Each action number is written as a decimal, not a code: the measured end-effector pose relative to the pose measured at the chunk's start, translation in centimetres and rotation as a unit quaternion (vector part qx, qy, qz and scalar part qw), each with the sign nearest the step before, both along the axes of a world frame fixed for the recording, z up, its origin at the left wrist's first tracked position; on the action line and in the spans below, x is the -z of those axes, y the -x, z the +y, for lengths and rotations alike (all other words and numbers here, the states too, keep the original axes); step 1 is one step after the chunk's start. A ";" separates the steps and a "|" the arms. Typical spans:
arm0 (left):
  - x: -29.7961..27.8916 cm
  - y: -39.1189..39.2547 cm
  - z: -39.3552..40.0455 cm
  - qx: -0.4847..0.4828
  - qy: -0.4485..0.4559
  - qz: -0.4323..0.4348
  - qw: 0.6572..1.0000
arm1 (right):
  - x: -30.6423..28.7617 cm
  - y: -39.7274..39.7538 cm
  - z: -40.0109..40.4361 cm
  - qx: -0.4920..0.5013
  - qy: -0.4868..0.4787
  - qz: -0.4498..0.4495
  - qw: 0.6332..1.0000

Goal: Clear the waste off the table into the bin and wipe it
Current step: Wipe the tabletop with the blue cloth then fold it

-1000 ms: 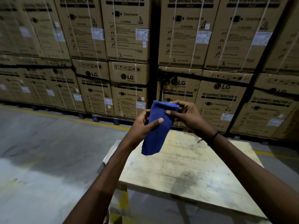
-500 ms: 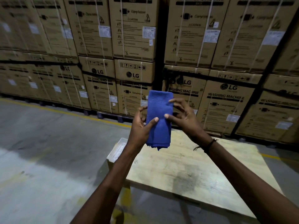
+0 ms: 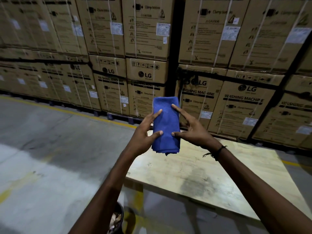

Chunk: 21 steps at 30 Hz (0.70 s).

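Observation:
A folded blue cloth (image 3: 166, 122) stands upright in the air above the far left corner of the pale wooden table (image 3: 211, 179). My left hand (image 3: 143, 132) holds its left edge, thumb and forefinger on the front and the other fingers behind. My right hand (image 3: 194, 130) holds the right edge the same way. A dark stain marks the table top near its middle. A dark bin (image 3: 116, 218) with scraps inside stands on the floor at the table's near left, partly hidden by my left forearm.
Stacked cardboard washing-machine boxes (image 3: 146, 76) on pallets form a wall right behind the table. Grey concrete floor (image 3: 50, 149) with a yellow line stretches to the left.
The cloth went from hanging slanted to a flat upright fold, raised a little, with both hands shifted to its side edges. The view dropped and the bin came into sight.

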State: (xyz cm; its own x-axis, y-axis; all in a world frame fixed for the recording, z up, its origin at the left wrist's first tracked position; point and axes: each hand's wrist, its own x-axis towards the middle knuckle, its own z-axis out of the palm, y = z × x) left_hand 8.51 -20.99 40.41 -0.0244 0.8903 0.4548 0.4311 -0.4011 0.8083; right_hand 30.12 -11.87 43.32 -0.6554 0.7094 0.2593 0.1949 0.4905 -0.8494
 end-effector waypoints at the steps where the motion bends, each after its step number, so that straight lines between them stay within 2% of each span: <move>1: 0.1 0.7 -0.3 0.000 0.003 0.008 1.000 | 0.0 0.4 -0.3 -0.012 0.016 -0.012 1.000; 5: 1.3 3.4 -1.7 -0.010 0.023 0.038 0.999 | 0.6 2.9 -1.6 -0.047 0.024 -0.056 0.997; 10: 3.9 7.1 -3.9 -0.043 0.053 0.074 0.995 | 2.9 7.0 -3.5 -0.034 0.046 -0.064 0.996; 15: 6.6 10.6 -6.0 -0.058 0.073 0.051 0.994 | 6.6 10.6 -5.5 -0.021 0.068 -0.019 0.997; 21: 9.7 15.0 -6.2 -0.084 0.082 0.027 0.993 | 11.6 15.1 -6.0 0.008 0.136 0.055 0.989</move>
State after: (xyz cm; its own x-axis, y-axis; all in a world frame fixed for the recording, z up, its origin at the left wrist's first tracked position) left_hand -6.49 -27.14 30.69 -0.1584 0.9376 0.3094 0.5258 -0.1851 0.8302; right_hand 15.05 -17.86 31.69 -0.6229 0.7722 0.1257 0.1000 0.2379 -0.9661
